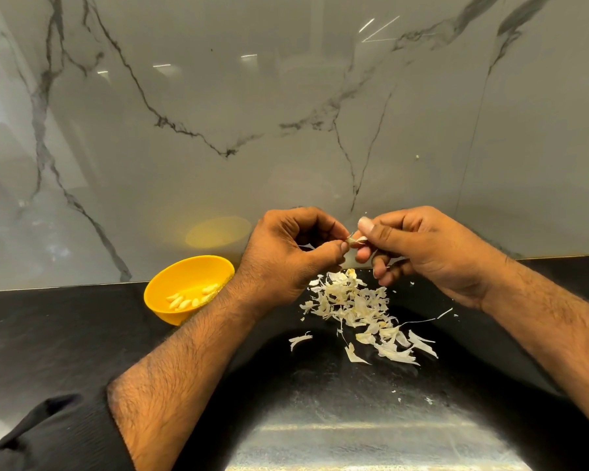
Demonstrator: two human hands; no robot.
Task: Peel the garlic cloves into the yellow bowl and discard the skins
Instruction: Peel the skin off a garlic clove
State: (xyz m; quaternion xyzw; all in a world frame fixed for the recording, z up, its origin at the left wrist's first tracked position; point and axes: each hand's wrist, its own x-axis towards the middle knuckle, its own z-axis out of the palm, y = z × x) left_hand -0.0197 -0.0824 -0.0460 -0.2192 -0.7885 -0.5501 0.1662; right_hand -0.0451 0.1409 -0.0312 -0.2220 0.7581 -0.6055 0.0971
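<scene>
From the head view, the left hand (296, 253) and the right hand (419, 253) meet above the heap of skins (361, 311), both pinching one garlic clove (356, 240) between thumb and fingertips. The clove is held in the air just above the far edge of the heap, well to the right of the yellow bowl (165, 283), which sits on the dark surface (65, 334) against the marble wall and holds several peeled cloves (187, 299).

The likeliest slip, judging from this grip, is the clove popping out of the two pinches as the skin tears free. It would then drop into the heap right beneath it, where pale clove and pale skin are hard to tell apart. A second risk is a flake clinging to the fingers and riding along to the bowl when the clove is carried left. Loose flakes lie apart from the heap on its near side, and a passing forearm could scatter them further.

Only a small pale part of the clove shows between the fingertips. Its long axis seems to run roughly left to right, from one hand to the other; which end is the tip cannot be told.
</scene>
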